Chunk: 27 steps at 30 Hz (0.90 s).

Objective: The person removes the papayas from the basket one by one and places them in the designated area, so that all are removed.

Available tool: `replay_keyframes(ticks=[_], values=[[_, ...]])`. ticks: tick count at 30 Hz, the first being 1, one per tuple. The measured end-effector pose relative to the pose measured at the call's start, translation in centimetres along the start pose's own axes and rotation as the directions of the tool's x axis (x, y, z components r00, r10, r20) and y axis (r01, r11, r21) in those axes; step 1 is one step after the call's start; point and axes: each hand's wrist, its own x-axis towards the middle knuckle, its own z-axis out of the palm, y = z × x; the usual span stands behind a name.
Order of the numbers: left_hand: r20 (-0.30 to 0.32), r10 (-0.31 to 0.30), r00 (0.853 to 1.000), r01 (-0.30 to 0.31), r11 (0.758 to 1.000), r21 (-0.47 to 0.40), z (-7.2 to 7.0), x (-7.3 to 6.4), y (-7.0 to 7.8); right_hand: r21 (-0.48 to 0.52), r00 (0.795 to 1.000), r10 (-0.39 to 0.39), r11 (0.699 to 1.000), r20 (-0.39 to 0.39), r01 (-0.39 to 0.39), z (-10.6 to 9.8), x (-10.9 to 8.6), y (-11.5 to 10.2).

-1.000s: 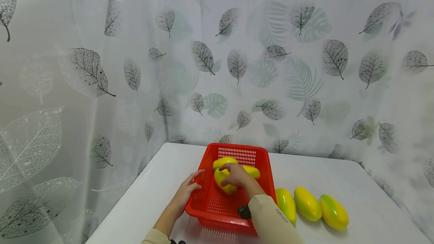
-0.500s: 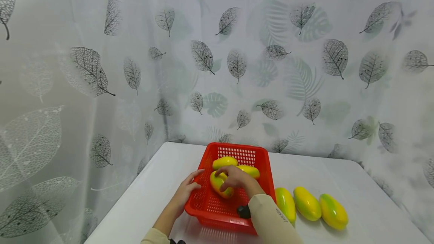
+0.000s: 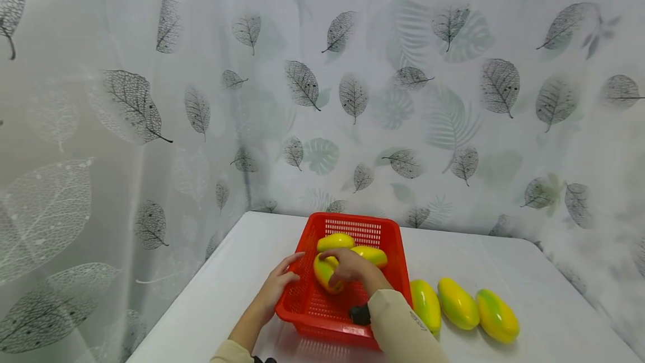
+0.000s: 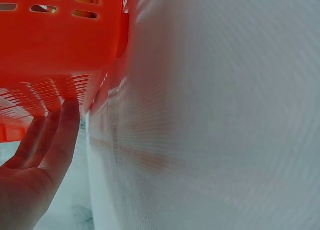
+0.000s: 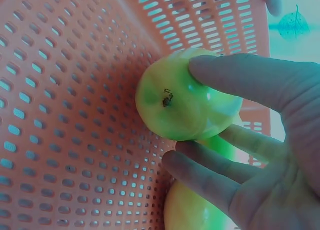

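Note:
A red plastic basket (image 3: 322, 318) with slotted walls stands on the white table, holding 3 yellow-green mangoes. My right hand (image 3: 355, 268) reaches inside and grips the nearest mango (image 3: 323, 278), thumb on one side and fingers on the other. The right wrist view shows this mango (image 5: 167, 102) end-on, close to the basket wall. Behind it in the basket lie a mango (image 3: 335, 241) at the back and another mango (image 3: 373, 255) to the right. My left hand (image 3: 274, 284) touches the basket's left side; in the left wrist view its fingers (image 4: 62, 140) extend against the outer wall.
On the table to the right of the basket lie a mango (image 3: 426, 304) close beside it, a second mango (image 3: 458, 304) and a third mango (image 3: 497, 316). A leaf-patterned curtain (image 3: 353, 99) hangs behind and to the left of the table (image 3: 211, 296).
The mango under my right hand has shifted slightly left in the basket, away from the other two. My left hand and the basket have stayed in place.

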Motion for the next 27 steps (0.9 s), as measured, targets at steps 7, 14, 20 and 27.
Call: replay_keyframes(ticks=[7,14,20,27], values=[[0.001,0.010,1.000,-0.010,1.000,0.010,0.33,0.18,0.10,0.016,1.000,0.012,1.000,-0.015,-0.011,-0.17,0.06,0.11],[0.014,0.007,1.000,-0.007,1.000,0.003,0.49,0.11,0.02,0.028,1.000,0.015,1.000,-0.023,-0.014,-0.27,-0.28,0.36],[0.009,0.008,1.000,-0.008,1.000,0.013,0.49,-0.04,0.00,0.024,0.998,0.009,1.000,-0.057,-0.007,-0.44,-0.62,0.59],[-0.013,-0.002,1.000,0.003,1.000,0.019,0.17,-0.11,0.13,0.031,0.996,-0.012,0.999,-0.091,0.015,-0.96,-0.84,0.52]])
